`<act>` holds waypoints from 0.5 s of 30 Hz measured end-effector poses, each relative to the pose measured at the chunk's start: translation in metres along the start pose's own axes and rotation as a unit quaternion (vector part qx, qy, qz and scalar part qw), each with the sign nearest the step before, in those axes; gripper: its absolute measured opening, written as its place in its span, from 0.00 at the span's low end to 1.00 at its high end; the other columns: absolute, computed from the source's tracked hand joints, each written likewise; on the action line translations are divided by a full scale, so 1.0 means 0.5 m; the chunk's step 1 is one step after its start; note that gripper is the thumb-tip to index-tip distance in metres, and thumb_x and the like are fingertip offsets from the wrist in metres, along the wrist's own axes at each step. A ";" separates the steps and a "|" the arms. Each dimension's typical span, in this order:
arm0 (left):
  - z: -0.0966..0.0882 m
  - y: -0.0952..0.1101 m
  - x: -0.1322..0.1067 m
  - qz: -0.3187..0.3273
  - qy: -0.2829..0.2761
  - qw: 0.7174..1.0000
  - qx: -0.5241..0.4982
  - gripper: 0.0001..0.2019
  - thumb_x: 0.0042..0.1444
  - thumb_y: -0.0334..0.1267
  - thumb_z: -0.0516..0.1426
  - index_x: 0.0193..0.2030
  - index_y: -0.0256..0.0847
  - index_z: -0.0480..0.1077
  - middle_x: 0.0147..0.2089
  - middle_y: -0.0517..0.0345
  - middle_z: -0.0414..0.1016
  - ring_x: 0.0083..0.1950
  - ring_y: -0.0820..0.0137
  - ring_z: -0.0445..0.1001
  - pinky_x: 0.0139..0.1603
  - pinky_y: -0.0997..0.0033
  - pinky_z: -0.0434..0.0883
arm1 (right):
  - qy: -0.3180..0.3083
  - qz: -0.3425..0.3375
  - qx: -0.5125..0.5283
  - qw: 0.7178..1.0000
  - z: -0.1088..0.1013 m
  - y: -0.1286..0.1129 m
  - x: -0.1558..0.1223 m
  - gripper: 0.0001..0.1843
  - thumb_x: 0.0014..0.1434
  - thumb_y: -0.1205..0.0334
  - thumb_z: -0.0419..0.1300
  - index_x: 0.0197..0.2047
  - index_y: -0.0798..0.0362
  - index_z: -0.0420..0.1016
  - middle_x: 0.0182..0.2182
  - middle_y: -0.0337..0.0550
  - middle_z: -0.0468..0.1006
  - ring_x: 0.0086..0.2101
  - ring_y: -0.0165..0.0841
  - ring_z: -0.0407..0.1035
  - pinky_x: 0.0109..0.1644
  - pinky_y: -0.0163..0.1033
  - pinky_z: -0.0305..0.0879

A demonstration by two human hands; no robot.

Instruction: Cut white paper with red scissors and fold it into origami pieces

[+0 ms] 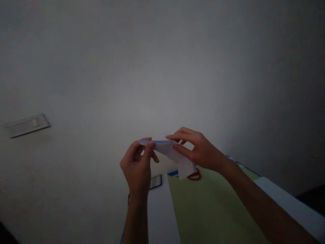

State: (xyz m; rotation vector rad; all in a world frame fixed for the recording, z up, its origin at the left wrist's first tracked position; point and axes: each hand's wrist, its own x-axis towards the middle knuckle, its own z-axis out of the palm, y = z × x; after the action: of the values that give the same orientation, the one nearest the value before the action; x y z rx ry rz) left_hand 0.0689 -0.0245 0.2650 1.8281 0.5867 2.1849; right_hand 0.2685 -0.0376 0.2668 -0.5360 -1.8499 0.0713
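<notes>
A folded piece of white paper (166, 150) is held up in the air between my two hands. My left hand (138, 162) pinches its left end between thumb and fingers. On the other side, my right hand (194, 145) grips the upper right edge, thumb in front and fingers behind. A narrower flap of the paper hangs down below my right hand. Just behind that flap, the red handle of what looks like scissors (195, 175) shows in part; the rest is hidden.
Below my hands is a table with a green mat (203, 206) and white surfaces on both sides. A dark-edged flat object, perhaps a phone (155, 182), lies beside my left wrist. A wall (162, 67) rises behind, with a switch plate (27, 125) at left.
</notes>
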 end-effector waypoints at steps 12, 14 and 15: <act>-0.004 -0.006 -0.002 0.090 -0.040 0.995 -0.019 0.06 0.56 0.31 0.70 0.40 0.40 0.79 0.38 0.59 0.78 0.30 0.74 0.77 0.21 0.76 0.76 | 0.070 0.015 -0.044 0.996 0.010 -0.007 -0.021 0.10 0.62 0.70 0.69 0.47 0.53 0.85 0.41 0.42 0.87 0.40 0.34 0.80 0.46 0.38 0.73; -0.004 -0.008 -0.003 0.092 -0.044 0.994 -0.030 0.07 0.56 0.32 0.70 0.41 0.41 0.80 0.39 0.59 0.79 0.32 0.72 0.77 0.22 0.75 0.77 | 0.090 0.008 -0.042 0.995 0.013 -0.012 -0.023 0.08 0.63 0.71 0.68 0.45 0.54 0.85 0.40 0.41 0.87 0.40 0.33 0.80 0.46 0.38 0.72; -0.004 -0.010 -0.003 0.091 -0.043 0.994 -0.032 0.07 0.56 0.33 0.70 0.41 0.42 0.80 0.39 0.59 0.79 0.32 0.72 0.78 0.23 0.75 0.77 | 0.102 0.003 -0.043 0.994 0.014 -0.014 -0.024 0.08 0.62 0.71 0.68 0.45 0.54 0.85 0.40 0.42 0.87 0.40 0.33 0.80 0.46 0.38 0.72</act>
State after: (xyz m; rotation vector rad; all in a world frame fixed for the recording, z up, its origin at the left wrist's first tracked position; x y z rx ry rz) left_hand 0.0667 -0.0212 0.2614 2.0017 0.3406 2.1934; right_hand 0.2628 -0.0473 0.2559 -0.5875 -1.6566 -0.0586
